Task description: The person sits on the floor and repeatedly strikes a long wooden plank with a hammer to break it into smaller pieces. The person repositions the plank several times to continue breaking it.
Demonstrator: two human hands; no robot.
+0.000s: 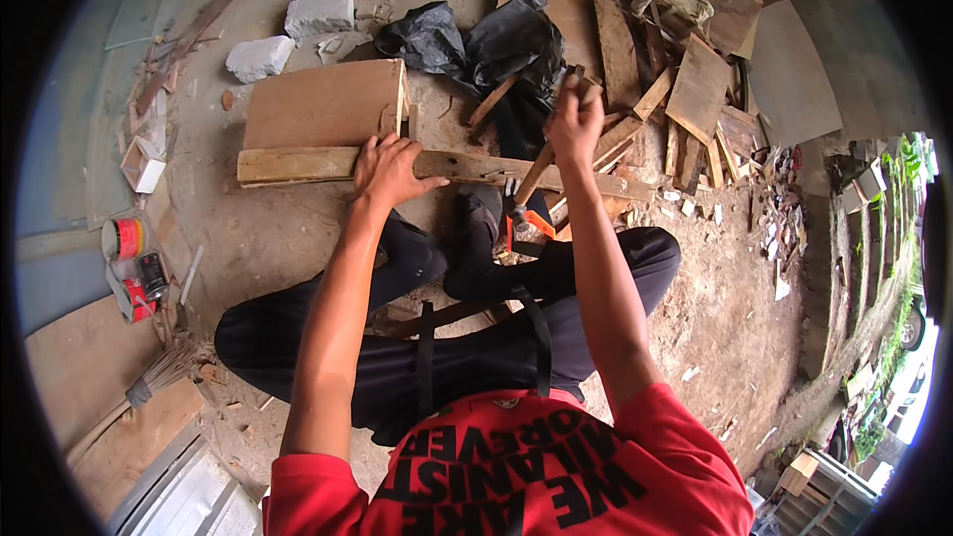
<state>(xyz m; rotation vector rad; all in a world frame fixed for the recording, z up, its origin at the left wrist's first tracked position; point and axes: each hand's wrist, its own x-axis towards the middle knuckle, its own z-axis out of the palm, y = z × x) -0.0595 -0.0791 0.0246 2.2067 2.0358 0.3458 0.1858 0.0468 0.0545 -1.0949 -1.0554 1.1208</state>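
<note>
My left hand (389, 171) grips a long wooden plank (298, 165), its fingers over the far edge and the thumb spread along the near side. The plank lies crosswise in front of my legs, against the near edge of a light brown plywood piece (318, 107). Farther right, my right hand (576, 127) is closed around the wooden handle of a hammer (532, 179). The hammer slants down to the left, with its dark head low by the plank's right part. Just beside the head is an orange-handled tool (536, 225), partly hidden, whose kind I cannot tell.
Black plastic sheeting (472, 40) lies beyond the plank. Scrap boards (700, 89) are heaped at the far right. Two pale blocks (320, 8) stand at the far left, and a red can (123, 238) is near the left wall. My legs are folded beneath my arms.
</note>
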